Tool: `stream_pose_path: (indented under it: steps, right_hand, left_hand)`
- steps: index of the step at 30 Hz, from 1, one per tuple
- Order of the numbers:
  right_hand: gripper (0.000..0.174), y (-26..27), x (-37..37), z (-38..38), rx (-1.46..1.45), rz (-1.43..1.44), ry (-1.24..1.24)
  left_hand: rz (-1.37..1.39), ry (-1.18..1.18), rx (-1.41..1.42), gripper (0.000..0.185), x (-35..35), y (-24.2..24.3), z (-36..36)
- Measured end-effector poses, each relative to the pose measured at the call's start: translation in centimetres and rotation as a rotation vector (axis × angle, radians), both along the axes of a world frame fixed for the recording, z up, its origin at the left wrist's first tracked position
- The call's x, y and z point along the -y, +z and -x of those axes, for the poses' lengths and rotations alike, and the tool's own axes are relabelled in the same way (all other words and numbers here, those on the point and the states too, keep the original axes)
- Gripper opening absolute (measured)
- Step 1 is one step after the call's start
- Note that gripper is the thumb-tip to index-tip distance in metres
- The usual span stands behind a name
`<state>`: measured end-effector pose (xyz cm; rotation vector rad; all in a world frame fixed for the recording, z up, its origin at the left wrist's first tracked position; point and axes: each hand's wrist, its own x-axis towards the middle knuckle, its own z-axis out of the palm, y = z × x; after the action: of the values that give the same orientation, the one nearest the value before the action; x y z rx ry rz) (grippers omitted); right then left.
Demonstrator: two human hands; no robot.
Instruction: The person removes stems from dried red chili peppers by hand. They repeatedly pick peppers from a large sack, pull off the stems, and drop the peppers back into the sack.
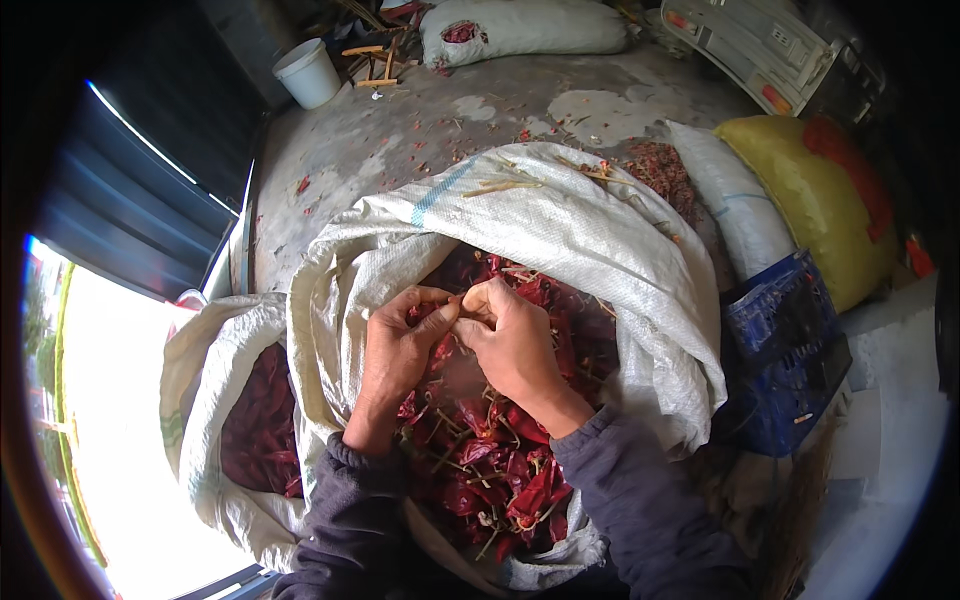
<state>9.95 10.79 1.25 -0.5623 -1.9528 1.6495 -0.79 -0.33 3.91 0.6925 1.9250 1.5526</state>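
Above the open mouth of a large white woven sack (525, 195), my two hands meet at the fingertips. My left hand (405, 334) has a dried red chili pepper (422, 310) in its curled fingers, and most of the pepper is hidden. My right hand (514, 337) pinches at the same spot with thumb and forefinger, where a small reddish bit shows between the fingertips. Whether that bit is the pepper's stem end cannot be made out. Below both hands, a heap of dried red chili peppers (480, 480), many with pale stems, fills the sack.
A smaller white sack (217, 390) of dried chilies stands at left, by the bright doorway. Blue plastic crates (780, 352), a yellow sack (810, 202) and a white sack (735, 195) are at right. Farther off are a white bucket (307, 73) and a full sack (532, 30).
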Motion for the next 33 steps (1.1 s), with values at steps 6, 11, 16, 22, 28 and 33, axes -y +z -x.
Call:
stream_pose_path:
  steps: [6, 11, 16, 22, 28, 33]
  right_hand:
    - [0.017, 1.6, 0.8, -0.3, -0.107, -0.142, -0.033]
    - [0.013, 1.7, -0.4, -0.2, -0.11, 0.14, 0.097]
    - [0.013, 1.3, -0.5, -0.3, -0.227, 0.645, 0.309]
    - [0.019, -0.3, -0.3, -0.3, -0.34, 0.945, 0.353]
    - [0.02, 0.1, -0.9, -1.3, -0.345, 1.038, 0.407]
    - [0.022, -0.2, 0.5, -1.1, -0.305, 1.025, 0.471]
  left_hand:
    - [-0.074, 0.072, 0.049, 0.012, 0.0, 0.1, -0.2]
    - [-0.198, 0.134, 0.38, 0.013, -0.2, 0.4, -1.0]
    - [-0.407, 0.138, 0.546, 0.015, -0.4, -1.2, -0.1]
    - [-0.284, 0.256, 0.141, 0.011, 2.2, 2.5, 0.2]
    - [0.183, 0.525, -0.661, 0.008, 14.5, 4.7, 0.3]
    - [0.807, 0.564, -1.565, 0.026, 22.4, 4.3, 1.6]
